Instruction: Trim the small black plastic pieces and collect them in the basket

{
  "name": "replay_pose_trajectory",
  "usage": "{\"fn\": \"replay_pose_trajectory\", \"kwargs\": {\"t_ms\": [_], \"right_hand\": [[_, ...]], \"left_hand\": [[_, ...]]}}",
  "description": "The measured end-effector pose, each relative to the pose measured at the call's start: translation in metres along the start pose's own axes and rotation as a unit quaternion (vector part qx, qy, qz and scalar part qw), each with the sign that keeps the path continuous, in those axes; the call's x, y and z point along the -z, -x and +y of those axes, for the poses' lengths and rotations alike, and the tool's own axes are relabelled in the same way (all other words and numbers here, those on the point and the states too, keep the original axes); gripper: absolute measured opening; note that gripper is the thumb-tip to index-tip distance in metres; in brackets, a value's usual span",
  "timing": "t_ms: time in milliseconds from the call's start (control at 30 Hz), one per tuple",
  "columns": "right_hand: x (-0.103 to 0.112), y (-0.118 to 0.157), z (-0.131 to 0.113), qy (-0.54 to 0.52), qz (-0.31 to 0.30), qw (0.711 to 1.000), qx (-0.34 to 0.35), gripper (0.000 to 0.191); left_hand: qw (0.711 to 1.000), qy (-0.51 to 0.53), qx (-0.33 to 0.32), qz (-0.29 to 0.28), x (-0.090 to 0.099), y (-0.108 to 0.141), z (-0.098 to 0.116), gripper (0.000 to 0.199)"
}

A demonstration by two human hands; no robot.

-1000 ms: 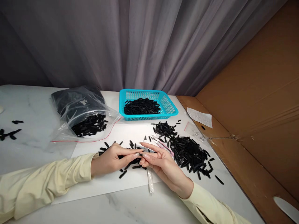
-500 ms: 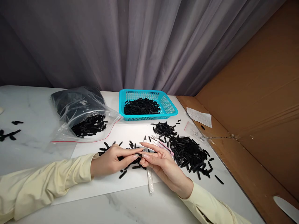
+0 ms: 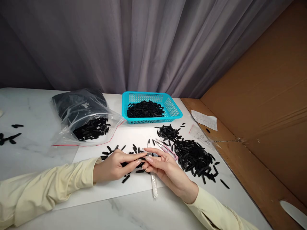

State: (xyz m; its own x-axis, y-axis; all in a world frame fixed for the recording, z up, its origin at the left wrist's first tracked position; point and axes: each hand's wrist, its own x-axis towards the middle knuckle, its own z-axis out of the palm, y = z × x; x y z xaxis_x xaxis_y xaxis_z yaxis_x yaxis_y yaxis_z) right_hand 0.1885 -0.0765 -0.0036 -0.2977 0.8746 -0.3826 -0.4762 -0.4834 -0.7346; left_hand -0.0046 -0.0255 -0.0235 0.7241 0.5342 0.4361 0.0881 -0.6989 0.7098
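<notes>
Between the fingertips of both hands is a small, narrow black strip [image 3: 143,158], mostly covered by the fingers. My left hand [image 3: 117,164] pinches its left end between thumb and fingers. My right hand [image 3: 168,169] has thumb and fingers closed at the other end, with the index finger reaching over the top. Beneath and around the hands, loose black strips [image 3: 140,171] lie on a white sheet [image 3: 96,191]. A craft knife [image 3: 154,185] with a pale handle and dark tip passes under the right fingers. Pink thread snips [image 3: 166,148] lie just beyond my right hand.
A blue perforated basket [image 3: 153,120] with black strips stands at the back. To its left lies an opened clear zip bag [image 3: 64,137] of strips. A large strip pile [image 3: 195,158] is at right, near a small clear bag [image 3: 199,134] and the cardboard wall [image 3: 263,111].
My right fingertips have shifted very slightly left, and more of the knife shows behind them. Both hands keep the strip in almost the same place.
</notes>
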Motion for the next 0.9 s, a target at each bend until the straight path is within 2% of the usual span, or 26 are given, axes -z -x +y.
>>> {"fn": "replay_pose_trajectory", "kwargs": {"t_ms": [300,633,900], "right_hand": [[-0.0003,-0.0003,-0.0002,-0.008,0.019,1.0,0.003,0.047],[-0.0017,0.0004,0.0014,-0.026,0.013,1.0,0.006,0.046],[-0.0031,0.0012,0.0022,0.008,0.03,0.999,0.008,0.045]], "left_hand": [[1.0,0.006,0.0,-0.002,-0.0004,-0.0002,-0.001,0.036],[1.0,0.007,-0.016,-0.007,-0.0032,0.0022,-0.003,0.037],[0.999,0.013,-0.029,-0.02,-0.0049,0.0041,-0.0043,0.037]]}}
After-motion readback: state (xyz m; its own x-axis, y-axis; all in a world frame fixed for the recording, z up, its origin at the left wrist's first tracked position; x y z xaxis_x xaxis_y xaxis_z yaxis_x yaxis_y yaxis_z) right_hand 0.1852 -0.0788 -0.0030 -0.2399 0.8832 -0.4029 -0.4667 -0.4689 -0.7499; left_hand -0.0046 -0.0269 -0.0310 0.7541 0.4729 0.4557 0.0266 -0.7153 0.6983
